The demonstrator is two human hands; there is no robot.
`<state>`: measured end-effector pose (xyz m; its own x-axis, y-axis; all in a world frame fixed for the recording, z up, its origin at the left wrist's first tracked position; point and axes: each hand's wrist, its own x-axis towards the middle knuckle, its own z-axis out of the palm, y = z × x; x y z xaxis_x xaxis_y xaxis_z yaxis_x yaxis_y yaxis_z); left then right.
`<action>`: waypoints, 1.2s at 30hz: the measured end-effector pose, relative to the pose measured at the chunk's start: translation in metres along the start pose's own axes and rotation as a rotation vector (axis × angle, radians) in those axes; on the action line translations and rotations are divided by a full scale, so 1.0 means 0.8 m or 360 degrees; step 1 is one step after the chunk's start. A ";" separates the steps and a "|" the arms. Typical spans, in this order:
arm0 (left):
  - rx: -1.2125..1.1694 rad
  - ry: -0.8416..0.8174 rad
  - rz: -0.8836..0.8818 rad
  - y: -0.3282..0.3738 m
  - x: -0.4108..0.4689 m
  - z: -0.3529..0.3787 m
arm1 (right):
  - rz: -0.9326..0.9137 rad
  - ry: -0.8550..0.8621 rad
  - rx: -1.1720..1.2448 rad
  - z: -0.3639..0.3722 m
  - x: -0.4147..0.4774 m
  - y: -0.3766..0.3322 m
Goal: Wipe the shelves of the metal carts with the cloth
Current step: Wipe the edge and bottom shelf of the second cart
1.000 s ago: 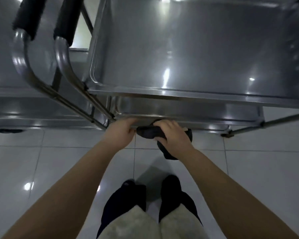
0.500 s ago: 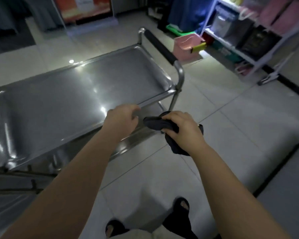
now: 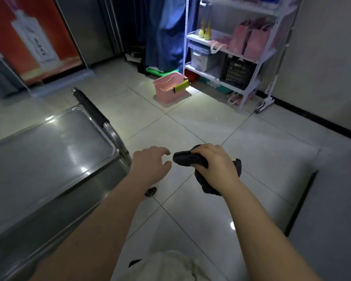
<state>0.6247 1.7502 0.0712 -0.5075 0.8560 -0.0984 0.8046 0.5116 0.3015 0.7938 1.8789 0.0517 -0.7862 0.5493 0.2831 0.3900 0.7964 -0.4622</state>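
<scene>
A storeroom: white shelving rack (image 3: 231, 49) with pink gift bags (image 3: 249, 38), steel cart (image 3: 49, 151).

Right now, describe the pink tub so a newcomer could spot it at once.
Find the white shelving rack at the far right. On the tiled floor just left of its bottom shelf stands the pink tub. Unlike the pink bags up on the rack, it is open-topped and carries a yellow-green bar on its rim.

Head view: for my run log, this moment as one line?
right hand: grips cloth | left hand: open, empty | cart: neither hand on it
</scene>
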 end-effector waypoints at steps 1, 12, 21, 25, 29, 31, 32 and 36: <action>0.0007 0.0007 -0.0021 0.004 0.019 -0.002 | 0.0003 -0.0010 -0.0009 0.000 0.014 0.015; -0.0214 0.0194 -0.0272 -0.038 0.327 -0.035 | -0.0331 0.0008 -0.0058 0.033 0.307 0.133; -0.0059 0.0243 -0.0271 -0.085 0.575 -0.077 | -0.0619 -0.0142 -0.0044 0.070 0.601 0.200; -0.0059 0.0336 -0.0558 -0.139 0.670 -0.099 | -0.0794 -0.0216 0.0076 0.114 0.740 0.216; -0.0139 0.0463 -0.0966 -0.197 0.733 -0.120 | -0.1029 -0.0381 0.0266 0.165 0.883 0.215; -0.0228 0.0486 -0.1213 -0.223 0.749 -0.132 | -0.1128 -0.0480 0.0339 0.191 0.947 0.201; -0.0261 0.0491 -0.1327 -0.238 0.753 -0.139 | -0.1161 -0.0523 0.0353 0.205 0.978 0.190; -0.0435 0.0674 -0.1710 -0.306 0.756 -0.168 | -0.1300 -0.0723 0.0476 0.263 1.072 0.131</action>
<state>0.0795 2.1330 0.0655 -0.9855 -0.1213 -0.1186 -0.1625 0.8762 0.4536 0.0597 2.3805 0.0694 -0.8943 -0.3415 0.2891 -0.4441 0.7568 -0.4797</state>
